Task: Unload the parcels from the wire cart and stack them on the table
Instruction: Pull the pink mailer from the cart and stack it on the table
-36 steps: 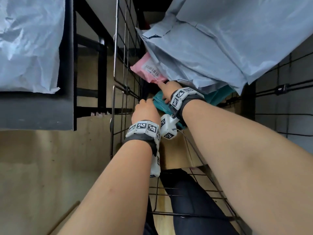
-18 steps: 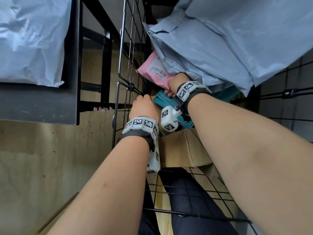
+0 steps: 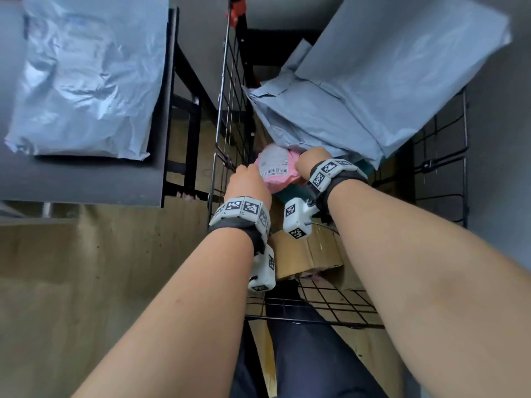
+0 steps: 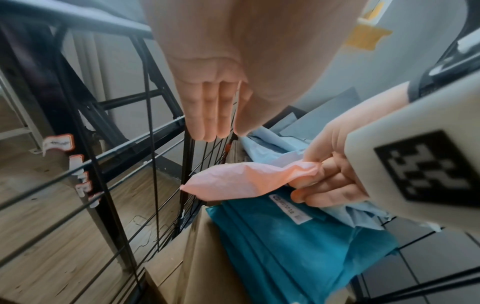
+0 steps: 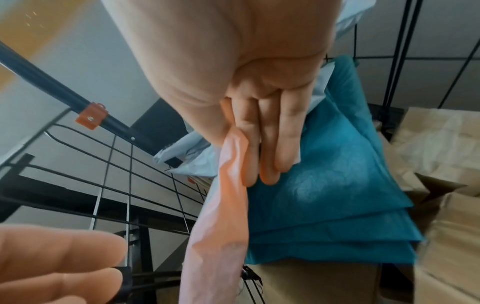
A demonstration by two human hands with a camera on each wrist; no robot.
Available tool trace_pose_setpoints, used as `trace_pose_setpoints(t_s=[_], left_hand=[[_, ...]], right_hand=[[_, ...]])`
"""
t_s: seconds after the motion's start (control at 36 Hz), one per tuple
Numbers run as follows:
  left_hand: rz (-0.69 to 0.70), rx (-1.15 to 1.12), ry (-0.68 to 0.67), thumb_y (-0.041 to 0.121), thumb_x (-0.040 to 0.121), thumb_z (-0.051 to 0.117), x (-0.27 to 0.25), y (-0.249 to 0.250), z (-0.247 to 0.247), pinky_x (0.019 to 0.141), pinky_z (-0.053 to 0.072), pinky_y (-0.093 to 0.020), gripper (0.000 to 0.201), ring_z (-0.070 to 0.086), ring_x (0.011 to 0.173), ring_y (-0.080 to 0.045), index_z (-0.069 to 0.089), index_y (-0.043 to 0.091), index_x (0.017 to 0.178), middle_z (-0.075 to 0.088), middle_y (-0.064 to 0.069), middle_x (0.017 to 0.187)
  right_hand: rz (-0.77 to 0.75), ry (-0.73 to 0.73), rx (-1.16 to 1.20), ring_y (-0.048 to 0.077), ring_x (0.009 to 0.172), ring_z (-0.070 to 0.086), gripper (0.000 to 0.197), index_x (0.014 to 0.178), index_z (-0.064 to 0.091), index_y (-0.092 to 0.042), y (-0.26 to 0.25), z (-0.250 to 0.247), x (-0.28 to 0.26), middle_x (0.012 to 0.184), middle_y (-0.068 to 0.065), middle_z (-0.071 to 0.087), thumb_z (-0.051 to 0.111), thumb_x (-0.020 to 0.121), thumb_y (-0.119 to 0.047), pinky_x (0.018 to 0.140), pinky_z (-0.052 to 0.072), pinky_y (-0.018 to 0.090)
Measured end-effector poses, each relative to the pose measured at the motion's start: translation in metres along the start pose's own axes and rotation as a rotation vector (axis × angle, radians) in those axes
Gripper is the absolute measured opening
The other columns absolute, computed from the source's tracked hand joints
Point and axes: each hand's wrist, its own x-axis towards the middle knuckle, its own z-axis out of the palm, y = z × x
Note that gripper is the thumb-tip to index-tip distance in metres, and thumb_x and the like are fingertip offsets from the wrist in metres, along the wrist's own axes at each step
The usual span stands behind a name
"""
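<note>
A small pink parcel (image 3: 274,169) with a barcode label hangs just above the load in the wire cart (image 3: 227,116). My right hand (image 3: 312,162) pinches its right edge between thumb and fingers (image 5: 259,148). In the right wrist view the pink parcel (image 5: 221,216) droops down from that pinch. My left hand (image 3: 247,182) is beside the parcel's left edge, its fingers (image 4: 207,115) straight and holding nothing. Below lie teal parcels (image 4: 285,236) on a cardboard box (image 3: 304,254). Big grey parcels (image 3: 373,90) lean over the far side of the cart.
A grey table (image 3: 86,182) stands to the left of the cart, with one grey plastic parcel (image 3: 86,76) lying on it. Black table legs (image 3: 191,139) run close to the cart's left wire wall. Wooden floor lies below. My dark trouser leg (image 3: 301,354) is by the cart's near edge.
My right hand has drawn the pink parcel out from under the grey parcels and raised it. My left hand has risen beside it.
</note>
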Motion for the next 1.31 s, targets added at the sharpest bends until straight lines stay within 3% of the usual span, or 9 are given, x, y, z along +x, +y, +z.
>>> trace_pose_setpoints(t_s=[0.08,0.25,0.42,0.64,0.78,0.94,1.11,1.25,1.31], left_hand=[[0.014,-0.004,0.01,0.009,0.087,0.051,-0.015,0.0,-0.01,0.089,0.046,-0.04,0.037,0.052,0.115,-0.031,0.051,0.013,0.125,0.047,-0.012,0.127],[0.06,-0.032,0.036,0.007,0.09,0.043,-0.043,-0.005,-0.031,0.089,0.043,-0.039,0.038,0.05,0.117,-0.032,0.05,0.012,0.127,0.045,-0.012,0.13],[0.122,-0.062,0.051,0.008,0.091,0.041,-0.066,-0.017,-0.056,0.09,0.042,-0.038,0.037,0.051,0.117,-0.032,0.049,0.012,0.128,0.046,-0.013,0.132],[0.189,-0.094,0.136,0.01,0.094,0.042,-0.097,-0.051,-0.106,0.092,0.042,-0.037,0.037,0.05,0.119,-0.032,0.047,0.012,0.13,0.046,-0.013,0.133],[0.211,-0.142,0.257,0.011,0.093,0.043,-0.118,-0.09,-0.136,0.094,0.042,-0.037,0.036,0.05,0.121,-0.029,0.048,0.011,0.129,0.049,-0.011,0.133],[0.323,-0.12,0.422,0.015,0.092,0.046,-0.133,-0.145,-0.172,0.096,0.043,-0.042,0.038,0.049,0.117,-0.031,0.048,0.015,0.129,0.051,-0.011,0.126],[0.399,-0.037,0.575,0.021,0.091,0.054,-0.151,-0.206,-0.204,0.111,0.03,-0.041,0.053,0.029,0.135,-0.025,0.037,0.027,0.141,0.032,-0.002,0.149],[0.327,0.136,0.529,0.028,0.089,0.054,-0.157,-0.26,-0.221,0.116,0.016,-0.046,0.058,0.009,0.145,-0.023,0.031,0.04,0.141,0.015,0.003,0.157],[0.281,0.146,0.501,0.037,0.089,0.054,-0.16,-0.281,-0.225,0.115,0.017,-0.047,0.047,0.012,0.144,-0.023,0.042,0.041,0.135,0.021,0.004,0.156]], right_hand=[[-0.065,-0.051,-0.303,0.029,0.117,0.057,0.036,0.133,0.051,-0.004,-0.004,-0.011,-0.025,0.131,0.015,0.057,0.038,0.102,-0.016,0.091,0.047,0.033],[-0.087,0.034,-0.313,0.029,0.12,0.056,0.035,0.13,0.055,-0.003,-0.003,-0.028,-0.067,0.133,0.013,0.056,0.047,0.098,-0.013,0.095,0.046,0.037],[-0.068,0.152,-0.166,0.03,0.118,0.057,0.035,0.129,0.055,-0.003,-0.013,-0.036,-0.115,0.13,0.015,0.057,0.047,0.097,-0.013,0.094,0.048,0.035],[-0.22,0.429,-0.067,0.031,0.102,0.06,0.032,0.107,0.069,-0.002,-0.043,-0.033,-0.174,0.113,0.016,0.065,0.04,0.093,-0.003,0.082,0.045,0.031],[-0.344,0.549,0.113,0.027,0.08,0.049,0.027,0.096,0.064,0.006,-0.073,-0.013,-0.227,0.103,0.026,0.063,0.04,0.083,0.006,0.067,0.039,0.031],[-0.438,0.496,0.04,0.024,0.079,0.049,0.033,0.081,0.067,-0.008,-0.111,0.026,-0.273,0.086,0.014,0.06,0.04,0.076,0.01,0.065,0.035,0.026],[-0.555,0.393,-0.06,0.033,0.087,0.058,0.036,0.089,0.07,-0.005,-0.152,0.081,-0.306,0.098,0.018,0.067,0.039,0.077,0.01,0.065,0.035,0.022],[-0.613,0.29,-0.099,0.023,0.081,0.054,0.035,0.077,0.066,-0.013,-0.187,0.127,-0.325,0.085,0.009,0.061,0.039,0.08,0.01,0.068,0.039,0.022],[-0.615,0.248,-0.078,0.022,0.077,0.054,0.037,0.07,0.061,-0.017,-0.199,0.145,-0.331,0.08,0.005,0.059,0.038,0.081,0.01,0.067,0.039,0.022]])
